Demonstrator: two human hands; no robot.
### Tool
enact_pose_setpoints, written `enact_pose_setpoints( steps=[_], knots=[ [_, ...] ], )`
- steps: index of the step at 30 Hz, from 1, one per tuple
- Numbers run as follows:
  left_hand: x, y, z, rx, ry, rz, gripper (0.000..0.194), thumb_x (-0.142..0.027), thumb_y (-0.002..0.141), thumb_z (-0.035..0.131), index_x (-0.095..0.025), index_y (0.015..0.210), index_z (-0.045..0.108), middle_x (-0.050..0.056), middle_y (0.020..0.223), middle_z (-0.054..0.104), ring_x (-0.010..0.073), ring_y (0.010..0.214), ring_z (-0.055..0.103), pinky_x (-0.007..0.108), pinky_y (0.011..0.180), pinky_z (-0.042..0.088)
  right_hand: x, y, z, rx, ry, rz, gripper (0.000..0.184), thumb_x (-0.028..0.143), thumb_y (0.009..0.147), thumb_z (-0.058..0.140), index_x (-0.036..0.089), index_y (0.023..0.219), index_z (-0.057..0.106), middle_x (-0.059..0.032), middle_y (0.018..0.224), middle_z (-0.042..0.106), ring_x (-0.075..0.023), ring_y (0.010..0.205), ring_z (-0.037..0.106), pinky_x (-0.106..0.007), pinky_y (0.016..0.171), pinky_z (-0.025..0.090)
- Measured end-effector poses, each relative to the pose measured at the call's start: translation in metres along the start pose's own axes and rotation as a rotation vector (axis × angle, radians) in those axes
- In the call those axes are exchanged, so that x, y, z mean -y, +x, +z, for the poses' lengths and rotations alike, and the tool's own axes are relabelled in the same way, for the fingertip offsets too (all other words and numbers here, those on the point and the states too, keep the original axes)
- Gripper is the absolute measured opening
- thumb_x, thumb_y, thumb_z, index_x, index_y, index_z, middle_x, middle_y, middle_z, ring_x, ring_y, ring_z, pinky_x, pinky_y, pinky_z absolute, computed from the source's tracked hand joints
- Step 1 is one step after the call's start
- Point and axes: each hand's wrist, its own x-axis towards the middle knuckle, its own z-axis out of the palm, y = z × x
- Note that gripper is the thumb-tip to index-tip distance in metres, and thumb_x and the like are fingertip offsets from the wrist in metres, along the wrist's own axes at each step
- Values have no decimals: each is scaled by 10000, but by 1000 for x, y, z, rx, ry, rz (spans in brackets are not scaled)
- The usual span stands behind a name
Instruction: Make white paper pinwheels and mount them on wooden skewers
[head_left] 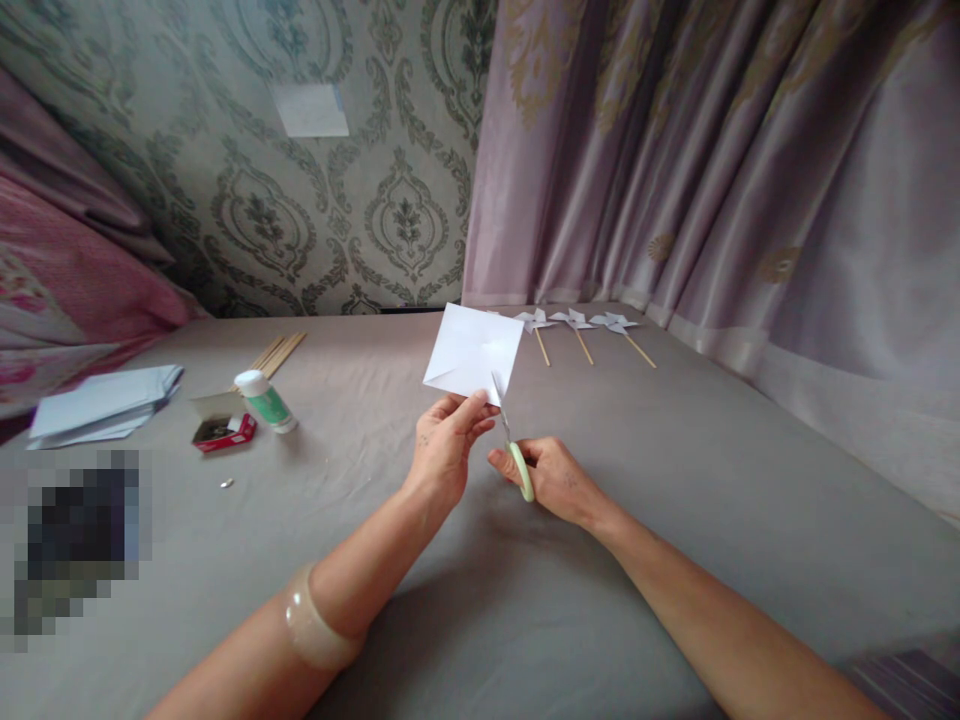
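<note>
My left hand (448, 440) pinches the lower edge of a square of white paper (475, 345) and holds it up above the table, tilted. A pair of scissors (522, 472) with pale green handles is in my right hand (559, 478), the fingers closed in its loops. The blades reach up over the paper near its lower right corner, just right of my left fingertips. A slit or crease runs along the paper's lower left part; I cannot tell which.
Several white paper pinwheels on sticks (574, 322) lie at the back right. On the left are a paper stack (105, 405), wooden sticks (276, 358), a white-and-green glue bottle (266, 402), an open red box (225, 434) and a small shiny piece (227, 484). Curtains (600, 150) hang behind the table.
</note>
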Motion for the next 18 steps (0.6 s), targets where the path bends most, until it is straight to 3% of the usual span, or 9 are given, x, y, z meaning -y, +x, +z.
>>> enact_pose_setpoints(
  steps=[18],
  knots=[
    [0, -1, 0, -2, 43, 37, 230, -260, 588, 787, -116, 632, 613, 26, 644, 642, 96, 635, 605, 205, 628, 464, -4, 2, 1, -39, -32, 7, 517, 623, 705, 590, 181, 516, 399, 48, 542, 304, -78, 529, 275, -236, 475, 222]
  ],
)
